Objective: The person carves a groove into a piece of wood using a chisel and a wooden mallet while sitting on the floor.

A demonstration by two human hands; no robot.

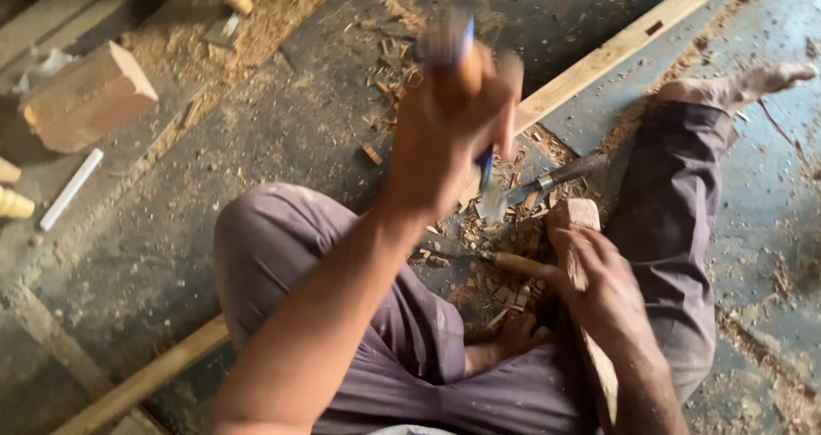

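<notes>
Sawdust and chips cover the dark floor (282,118) where I sit. My left hand (449,127), blurred, is clenched on a blue-handled chisel (484,165). My right hand (599,285) grips a wooden mallet (580,221) just beside it, above the long plank (616,50).

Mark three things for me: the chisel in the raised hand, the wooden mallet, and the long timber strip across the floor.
chisel (486,171), head view: on the blue shaft below the left hand (453,118).
wooden mallet (580,215), head view: on its head, above the right hand (599,290).
timber strip (616,48), head view: on its bare upper stretch.
</notes>
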